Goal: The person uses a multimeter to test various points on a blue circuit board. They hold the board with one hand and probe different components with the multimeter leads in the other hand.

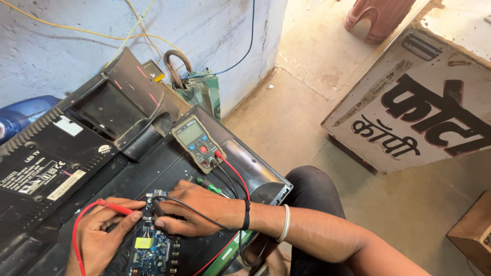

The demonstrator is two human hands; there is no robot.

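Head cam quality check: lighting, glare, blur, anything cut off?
Head view: bright even daylight, soft shadows; sharp on the multimeter and circuit board; mild sheen on the black TV back; left hand cropped at bottom edge, right hand fully visible.

Both hands low and close together, fingers curled, forearms coming in from the lower edge.

The left hand (pixel 99 237) lies palm-down at the lower left, its fingers (pixel 134 217) pinched together and pointing right. The right hand (pixel 197 207) crosses in from the right, knuckles up, fingers (pixel 166 222) bent downward, their tips just beside those of the left. The right forearm runs bare toward the lower right, the wrist slightly bent.
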